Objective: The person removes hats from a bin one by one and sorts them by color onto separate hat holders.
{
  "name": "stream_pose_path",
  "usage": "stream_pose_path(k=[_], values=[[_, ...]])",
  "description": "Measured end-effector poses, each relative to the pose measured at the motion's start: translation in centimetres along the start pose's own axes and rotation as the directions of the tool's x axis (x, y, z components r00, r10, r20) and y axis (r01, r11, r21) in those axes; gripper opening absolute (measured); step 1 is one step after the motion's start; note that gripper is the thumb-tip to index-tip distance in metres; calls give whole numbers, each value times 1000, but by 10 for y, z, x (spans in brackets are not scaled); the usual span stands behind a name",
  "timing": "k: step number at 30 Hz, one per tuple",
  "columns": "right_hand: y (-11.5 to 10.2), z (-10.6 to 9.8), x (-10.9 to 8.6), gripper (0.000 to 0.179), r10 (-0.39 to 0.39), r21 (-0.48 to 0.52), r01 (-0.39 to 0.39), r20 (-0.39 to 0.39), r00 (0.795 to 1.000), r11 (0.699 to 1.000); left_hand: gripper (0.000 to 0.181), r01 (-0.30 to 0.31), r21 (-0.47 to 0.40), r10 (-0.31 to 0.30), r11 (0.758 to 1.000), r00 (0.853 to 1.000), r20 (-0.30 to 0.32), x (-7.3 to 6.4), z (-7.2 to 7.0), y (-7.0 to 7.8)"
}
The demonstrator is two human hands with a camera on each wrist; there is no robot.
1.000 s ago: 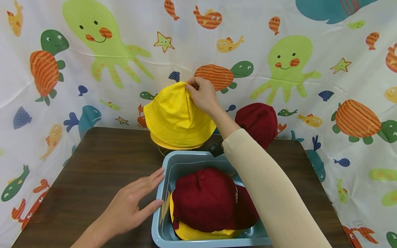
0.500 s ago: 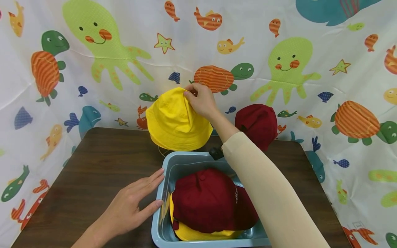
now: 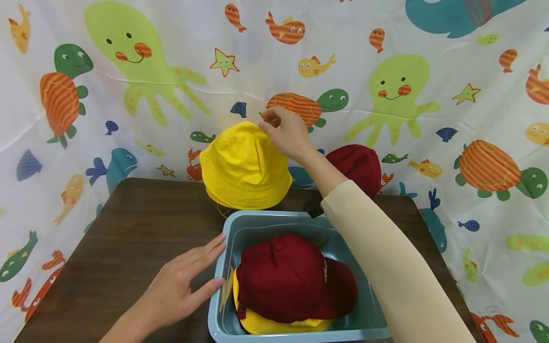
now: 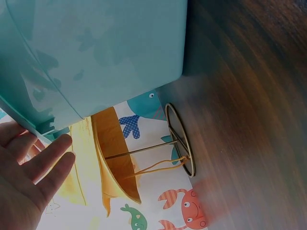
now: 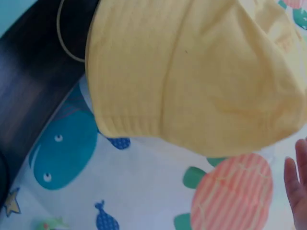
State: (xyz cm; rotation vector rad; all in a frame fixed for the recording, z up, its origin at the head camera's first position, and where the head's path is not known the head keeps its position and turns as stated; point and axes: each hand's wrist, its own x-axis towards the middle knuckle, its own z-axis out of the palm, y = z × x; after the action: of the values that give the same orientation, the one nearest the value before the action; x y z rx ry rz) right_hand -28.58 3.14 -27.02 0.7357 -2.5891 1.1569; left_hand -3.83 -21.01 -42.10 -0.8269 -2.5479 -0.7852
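Note:
A yellow bucket hat [image 3: 246,166] sits on a wire stand [image 4: 178,139] at the back of the table, brim down. My right hand [image 3: 288,134] hovers at the upper right of its crown. In the right wrist view, a gap separates those fingers [image 5: 293,184] from the yellow cloth. With straight fingers, my left hand [image 3: 182,281] touches the left rim of a blue plastic basin [image 3: 218,286]. Inside the basin, a maroon baseball cap [image 3: 283,281] lies on top of yellow headwear [image 3: 279,325], mostly hidden beneath it.
A second maroon cap [image 3: 358,166] stands at the back right, partly behind my right forearm. Behind the dark wooden table [image 3: 141,228] hangs a white curtain [image 3: 266,66] printed with sea animals.
My right hand has let go of the yellow hat's crown and drawn slightly up and right. The hat has settled lower onto its stand. My left hand stays at the basin.

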Motion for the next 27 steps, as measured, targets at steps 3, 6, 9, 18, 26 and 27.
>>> stream_pose_path(k=[3,6,9,18,26,27], values=[[-3,-8,-2,32,-19,-25,19,1,1000,1000,74,6,10,-6,1000,1000,4,0,0,0],[-5,-15,-4,33,-34,-51,35,8,999,998,74,12,19,-12,1000,1000,11,0,-1,0],[-7,-22,-7,34,-62,-79,62,7,998,995,74,16,18,-16,1000,1000,15,0,-1,0],[-13,-40,-20,36,-109,-68,108,-7,994,992,73,4,2,-4,1000,1000,2,0,-1,-1],[-12,-50,-34,37,-124,-46,124,2,992,991,72,3,-3,-3,1000,1000,3,-1,-1,-2],[-13,-52,-36,38,-126,-51,126,4,992,991,72,1,-5,-1,1000,1000,1,-1,0,-2]])
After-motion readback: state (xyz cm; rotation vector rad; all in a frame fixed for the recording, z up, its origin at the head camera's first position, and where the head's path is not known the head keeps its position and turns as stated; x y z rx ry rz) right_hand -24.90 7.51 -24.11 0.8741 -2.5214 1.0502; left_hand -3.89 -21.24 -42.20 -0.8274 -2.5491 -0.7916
